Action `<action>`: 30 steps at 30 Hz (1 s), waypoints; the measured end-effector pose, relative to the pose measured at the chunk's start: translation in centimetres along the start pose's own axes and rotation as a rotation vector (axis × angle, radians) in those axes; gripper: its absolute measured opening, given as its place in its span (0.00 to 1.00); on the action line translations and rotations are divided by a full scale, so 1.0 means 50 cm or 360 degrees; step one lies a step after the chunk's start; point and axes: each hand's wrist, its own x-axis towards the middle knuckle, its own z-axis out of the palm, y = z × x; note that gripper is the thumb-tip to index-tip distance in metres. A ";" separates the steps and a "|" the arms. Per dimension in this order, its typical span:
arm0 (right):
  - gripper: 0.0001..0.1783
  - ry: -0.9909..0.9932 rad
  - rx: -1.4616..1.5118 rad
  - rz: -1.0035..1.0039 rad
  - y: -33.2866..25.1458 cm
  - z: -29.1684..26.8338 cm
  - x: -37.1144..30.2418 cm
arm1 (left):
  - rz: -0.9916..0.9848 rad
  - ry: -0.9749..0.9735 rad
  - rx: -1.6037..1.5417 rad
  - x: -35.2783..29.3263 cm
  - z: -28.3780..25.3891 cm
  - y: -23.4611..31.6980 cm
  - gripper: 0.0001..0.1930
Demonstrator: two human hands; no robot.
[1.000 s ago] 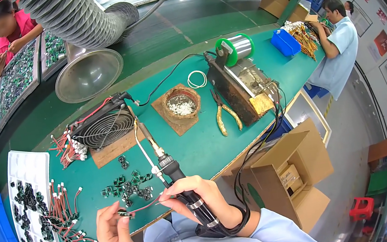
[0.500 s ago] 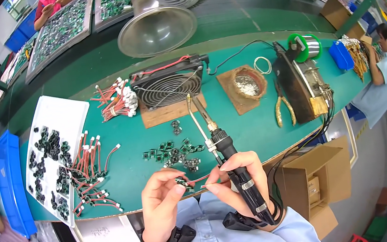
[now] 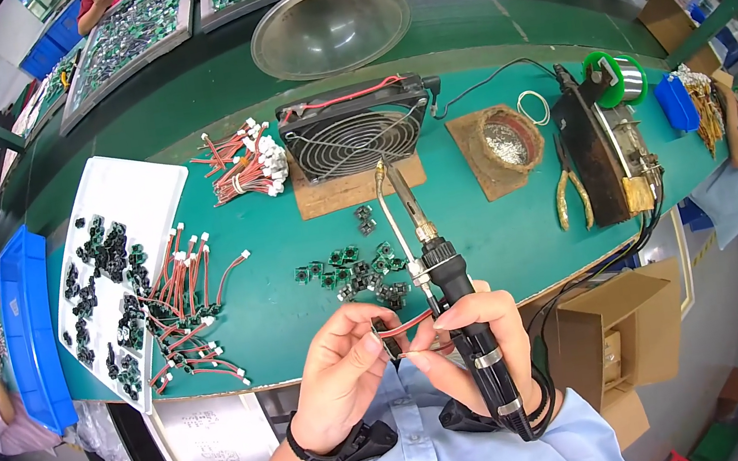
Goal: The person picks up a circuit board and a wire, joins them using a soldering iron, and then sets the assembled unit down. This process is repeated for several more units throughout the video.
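Observation:
My left hand pinches a small dark green circuit board between thumb and fingers, tilted on edge above the bench's near edge. My right hand is closed round a black soldering iron, its tip pointing away from me toward the fan. A thin metal tube runs along the iron. Thin red wires run from the board to my right fingertips, which also pinch them. Whether the wires are joined to the board is hidden. Just beyond my hands lie several loose circuit boards on the green mat.
A black fan stands behind. Left are a white tray of black parts, wired boards and a wire bundle. Right are a round container, pliers and a solder spool. A metal hood hangs beyond.
The board in my left hand has turned from lying flatter to standing on edge. Both hands stay close together, the iron still in my right. The whole view has shifted slightly.

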 end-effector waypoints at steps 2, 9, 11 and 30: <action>0.24 -0.0028 -0.0054 -0.0033 -0.004 -0.001 0.003 | -0.0022 -0.0001 -0.0029 -0.001 0.000 -0.002 0.15; 0.24 0.0124 0.0071 -0.0091 -0.003 0.012 0.003 | -0.0029 -0.0038 -0.0047 -0.003 0.000 -0.007 0.15; 0.24 0.0216 0.0118 -0.0095 -0.002 0.013 0.003 | -0.0057 -0.0040 -0.0042 -0.005 -0.007 -0.007 0.15; 0.23 -0.0019 -0.0074 -0.0168 -0.003 -0.017 0.014 | 0.0068 -0.0003 0.0192 -0.005 0.003 -0.008 0.16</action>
